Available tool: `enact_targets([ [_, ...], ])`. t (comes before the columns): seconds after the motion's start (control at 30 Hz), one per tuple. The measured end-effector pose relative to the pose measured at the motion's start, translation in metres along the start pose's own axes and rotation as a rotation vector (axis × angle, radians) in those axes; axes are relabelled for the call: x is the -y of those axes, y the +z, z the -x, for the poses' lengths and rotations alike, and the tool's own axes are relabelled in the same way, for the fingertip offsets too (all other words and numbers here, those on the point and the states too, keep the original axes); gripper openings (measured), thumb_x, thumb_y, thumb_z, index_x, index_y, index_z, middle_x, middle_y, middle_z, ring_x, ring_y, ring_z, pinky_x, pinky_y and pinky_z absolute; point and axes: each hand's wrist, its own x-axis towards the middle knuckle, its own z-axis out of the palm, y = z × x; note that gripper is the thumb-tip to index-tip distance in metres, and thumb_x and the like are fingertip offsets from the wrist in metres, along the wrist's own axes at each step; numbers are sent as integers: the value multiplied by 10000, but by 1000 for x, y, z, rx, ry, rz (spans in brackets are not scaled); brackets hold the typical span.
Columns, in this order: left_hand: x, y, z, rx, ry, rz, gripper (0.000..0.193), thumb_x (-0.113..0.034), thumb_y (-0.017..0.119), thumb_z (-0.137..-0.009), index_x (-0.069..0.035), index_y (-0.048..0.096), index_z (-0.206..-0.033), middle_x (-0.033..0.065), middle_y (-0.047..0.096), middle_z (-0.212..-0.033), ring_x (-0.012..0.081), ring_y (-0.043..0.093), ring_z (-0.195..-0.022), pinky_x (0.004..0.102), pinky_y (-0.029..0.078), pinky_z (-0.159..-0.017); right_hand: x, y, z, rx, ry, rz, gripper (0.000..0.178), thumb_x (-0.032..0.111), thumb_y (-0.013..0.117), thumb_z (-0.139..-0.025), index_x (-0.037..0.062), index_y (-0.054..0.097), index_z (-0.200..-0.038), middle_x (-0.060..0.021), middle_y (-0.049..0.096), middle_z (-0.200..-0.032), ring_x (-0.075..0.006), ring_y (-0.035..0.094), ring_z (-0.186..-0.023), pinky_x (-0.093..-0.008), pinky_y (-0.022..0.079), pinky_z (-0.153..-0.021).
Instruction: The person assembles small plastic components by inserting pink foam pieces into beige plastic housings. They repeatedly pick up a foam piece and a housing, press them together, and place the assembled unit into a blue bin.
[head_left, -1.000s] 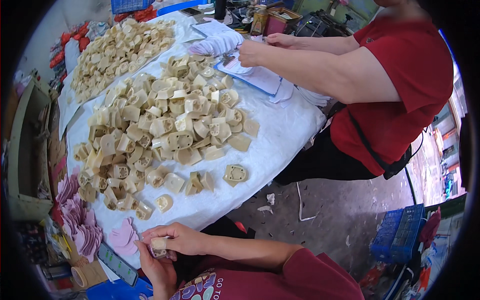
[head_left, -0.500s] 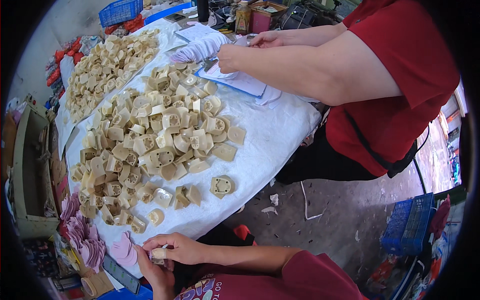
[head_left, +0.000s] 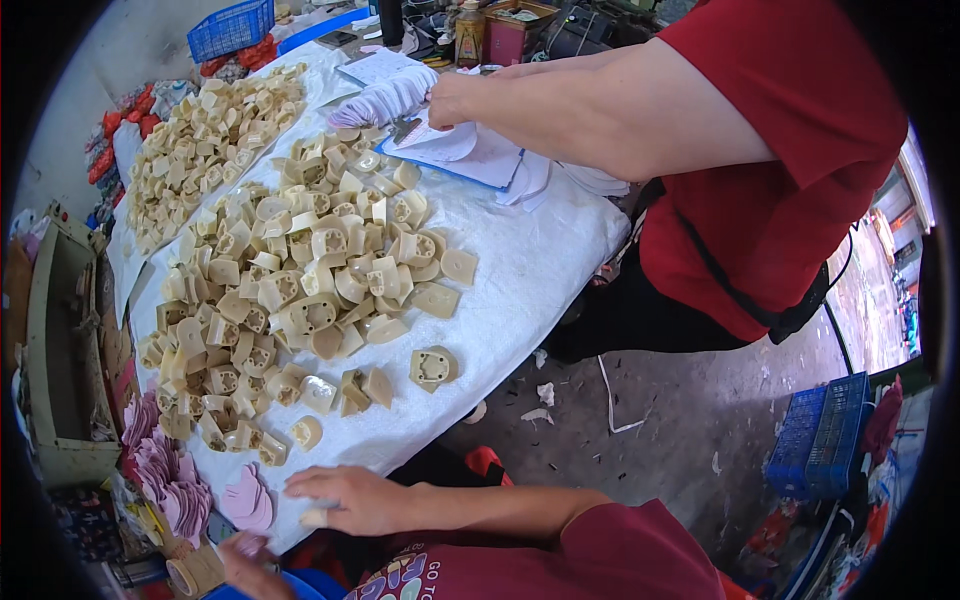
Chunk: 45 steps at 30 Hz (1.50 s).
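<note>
Left hand [head_left: 255, 570], bottom left, is motion-blurred; we can't read its grip. Pale bit [head_left: 315, 517] by the right hand [head_left: 360, 500], lower centre: too small for us to ID. Co-worker [head_left: 780, 230], right: head cut by top edge. Blue container [head_left: 312, 584] clipped at bottom.

1. White table cover [head_left: 530, 270]: looks like woven plastic, finely creased, with a faint sheen.
2. Beige pieces [head_left: 310, 315], heaped upon the cover: apparently moulded plastic, smooth, semi-glossy.
3. Pink cut-outs [head_left: 247, 500], at the cover's near edge: thin, matt; paper or cloth, cannot tell.
4. Clipboard sheets [head_left: 490, 155], toward the cover's far side: matt white paper beneath a shiny metal clip [head_left: 405, 130].
5. Trough [head_left: 50, 350], left of the cover: painted metal by its look, dull, scuffed.
6. Crate [head_left: 815, 450], right of the cover: blue plastic.
</note>
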Motion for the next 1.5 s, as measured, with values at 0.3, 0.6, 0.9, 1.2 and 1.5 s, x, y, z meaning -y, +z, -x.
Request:
enact_targets([
  [0.3,94,-147,30,-612,-121,-489,453,-356,497,-944,50,527,-1141,180,622,-993,247,599,-855,305,471,-719,-44,-14,-7,-320,-14,319,218,54,564,-796,51,617,-1007,-120,631,-945,-301,619,-828,-385,494,-711],
  [0.6,226,-178,113,-640,-171,-957,392,-244,520,-943,112,555,-1103,273,614,-1047,372,599,-954,387,462,-881,-46,-15,1,-260,-96,588,203,79,613,-789,58,642,-989,-85,649,-976,-276,624,-862,-365,497,-750],
  [0.9,47,-73,55,-525,-131,-325,670,-284,639,-867,99,311,-1308,292,374,-1309,374,417,-1187,406,337,-1024,-44,-14,-2,-254,-136,625,216,56,615,-765,67,643,-979,-78,651,-970,-264,625,-858,-366,495,-754],
  [1.2,-16,-7,40,-408,55,-537,567,-251,643,-868,92,438,-1271,285,519,-1191,349,535,-1091,452,321,-1052,-45,-14,-2,-212,-127,642,230,66,616,-759,59,639,-987,-76,643,-976,-259,621,-882,-368,487,-770],
  [1.5,107,-37,17,-277,-164,-93,915,-318,691,-837,8,111,-1466,204,227,-1475,276,319,-1311,389,282,-1077,-43,-14,-3,-225,-169,660,214,81,625,-764,58,637,-977,-70,636,-964,-248,615,-863,-363,478,-743],
])
